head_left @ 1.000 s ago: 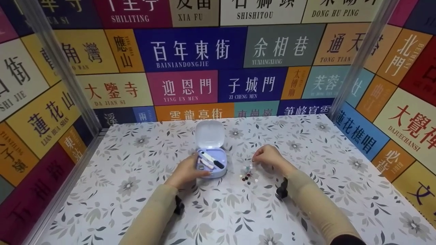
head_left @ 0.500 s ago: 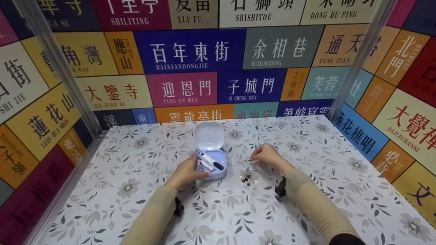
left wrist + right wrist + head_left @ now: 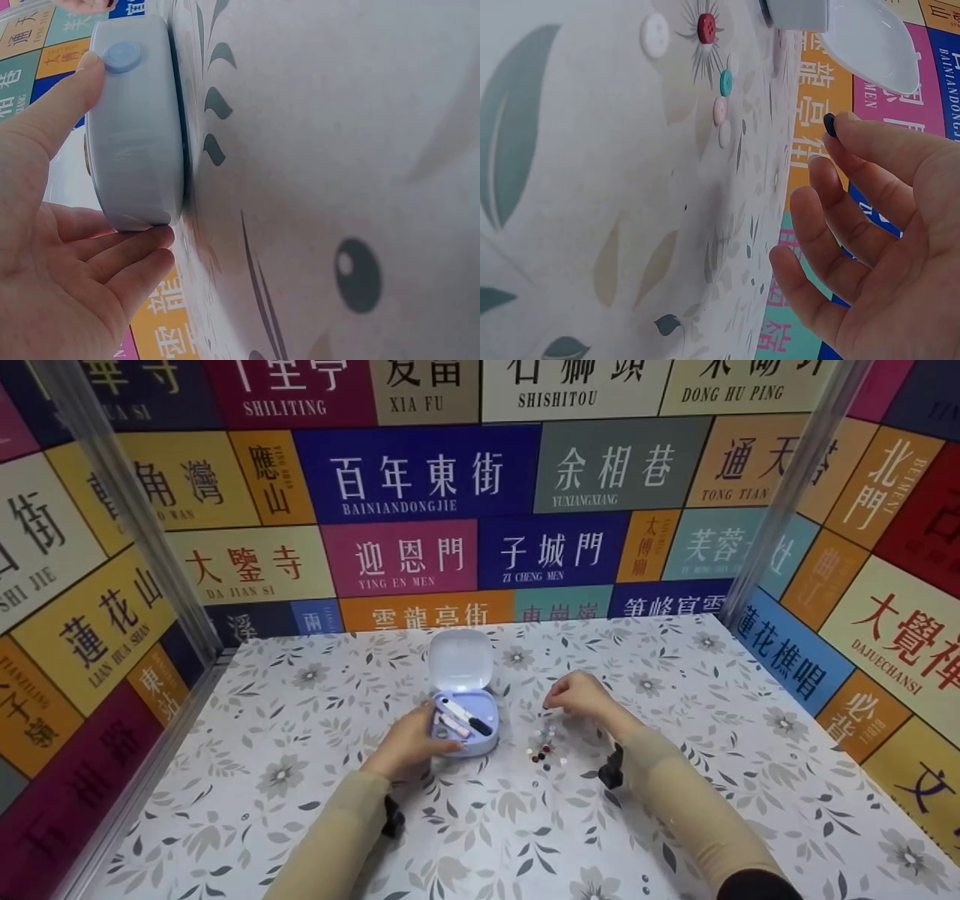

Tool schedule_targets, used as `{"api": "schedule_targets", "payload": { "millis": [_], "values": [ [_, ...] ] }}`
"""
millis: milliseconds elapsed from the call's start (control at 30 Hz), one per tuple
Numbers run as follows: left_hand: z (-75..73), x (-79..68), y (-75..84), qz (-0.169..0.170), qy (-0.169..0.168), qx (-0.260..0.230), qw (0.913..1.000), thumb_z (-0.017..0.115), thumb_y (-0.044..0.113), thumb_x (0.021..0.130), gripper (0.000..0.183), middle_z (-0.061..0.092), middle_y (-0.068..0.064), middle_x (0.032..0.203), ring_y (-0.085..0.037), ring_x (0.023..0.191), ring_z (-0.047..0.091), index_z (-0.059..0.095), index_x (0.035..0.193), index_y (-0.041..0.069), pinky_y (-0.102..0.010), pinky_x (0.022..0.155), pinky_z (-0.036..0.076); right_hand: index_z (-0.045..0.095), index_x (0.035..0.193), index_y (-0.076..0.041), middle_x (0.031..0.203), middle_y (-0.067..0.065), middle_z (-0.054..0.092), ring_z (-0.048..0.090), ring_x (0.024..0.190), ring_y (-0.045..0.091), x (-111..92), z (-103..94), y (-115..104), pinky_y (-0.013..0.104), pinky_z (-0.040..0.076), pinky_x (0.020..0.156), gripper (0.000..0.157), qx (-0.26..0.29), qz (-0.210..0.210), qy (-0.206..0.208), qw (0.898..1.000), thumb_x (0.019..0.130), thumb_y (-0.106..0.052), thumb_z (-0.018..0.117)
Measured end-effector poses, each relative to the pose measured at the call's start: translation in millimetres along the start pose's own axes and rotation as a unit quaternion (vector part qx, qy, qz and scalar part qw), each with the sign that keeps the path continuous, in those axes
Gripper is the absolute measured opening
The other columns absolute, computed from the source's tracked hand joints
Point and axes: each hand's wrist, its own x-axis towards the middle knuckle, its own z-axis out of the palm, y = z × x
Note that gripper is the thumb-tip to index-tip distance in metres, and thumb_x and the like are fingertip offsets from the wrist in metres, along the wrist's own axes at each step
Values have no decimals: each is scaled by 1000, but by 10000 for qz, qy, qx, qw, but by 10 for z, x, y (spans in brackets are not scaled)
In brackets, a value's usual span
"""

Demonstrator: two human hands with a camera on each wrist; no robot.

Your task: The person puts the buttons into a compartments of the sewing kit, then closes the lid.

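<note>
A small lavender box (image 3: 480, 741) lies on the flower-patterned table (image 3: 300, 750) with its white lid (image 3: 460, 658) standing open; a white and black pen-like tool and small parts lie inside. My left hand (image 3: 417, 737) grips the box (image 3: 139, 127) from its near left side, thumb on the front next to the round button. Several loose buttons (image 3: 545, 746), white, red, teal and pink, lie just right of the box. My right hand (image 3: 561, 701) hovers above them and pinches one dark button (image 3: 829, 124) between thumb and forefinger, clear of the table.
Colourful sign-covered walls (image 3: 420, 472) close the table in on the left, back and right, with metal posts (image 3: 787, 487) at the back corners. In the right wrist view the box's lid (image 3: 870, 41) is just beyond the pinched button.
My right hand has risen a little from the button pile and drifted left towards the box with the dark button. The left hand and the box have stayed put.
</note>
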Motion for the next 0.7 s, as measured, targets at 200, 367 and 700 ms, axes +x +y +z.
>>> {"api": "schedule_targets", "payload": {
  "millis": [200,367,700],
  "values": [
    [15,11,-6,46,24,19,10000,85,37,71,99,45,-13,147,-30,134,40,34,150,5,-44,114,25,76,85,-11,86,1,70,61,74,21,8,2,-52,28,49,59,10,-150,47,-41,9999,84,-21,74],
    [18,11,-6,24,26,-49,10000,86,36,70,97,47,-11,145,-29,133,42,36,149,8,-45,114,26,77,84,-11,86,1,71,62,73,19,26,23,-112,28,47,58,11,-168,-13,-97,9998,85,-22,73],
    [21,9,-2,-94,13,-99,9999,86,35,69,102,41,-11,150,-29,137,37,32,151,8,-43,115,22,77,83,-9,79,-1,71,64,75,24,73,110,-138,27,48,60,9,10,-171,-38,9998,83,-17,74]
  ]
}}
